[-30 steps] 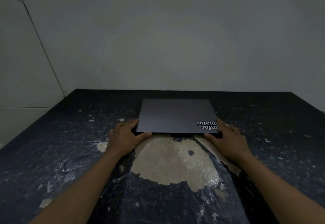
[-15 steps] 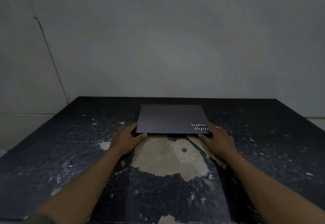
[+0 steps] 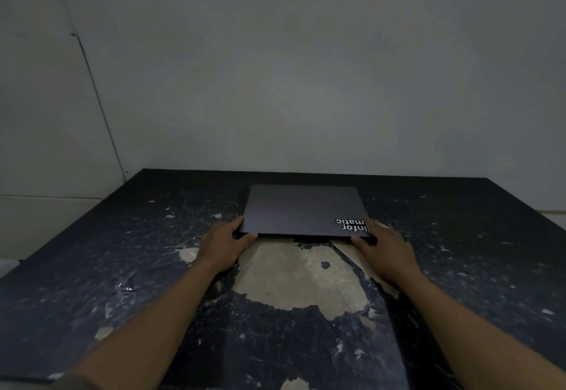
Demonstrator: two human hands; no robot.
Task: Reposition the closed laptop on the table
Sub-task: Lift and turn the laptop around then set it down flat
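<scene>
A closed dark laptop (image 3: 301, 209) with a white sticker at its near right corner lies flat toward the back of the black table (image 3: 122, 267). My left hand (image 3: 222, 244) grips the laptop's near left corner, thumb along the front edge. At the near right corner my right hand (image 3: 384, 248) holds it the same way, fingers at the side and thumb under the front edge. Both forearms reach forward from the bottom of the view.
The table's black covering is scuffed and torn, with a large bare beige patch (image 3: 300, 282) just in front of the laptop. A pale wall (image 3: 291, 83) rises right behind the table's far edge. The table's left edge runs diagonally at the left.
Both hands have pushed the laptop away from me toward the wall. The grip on the two near corners is unchanged.
</scene>
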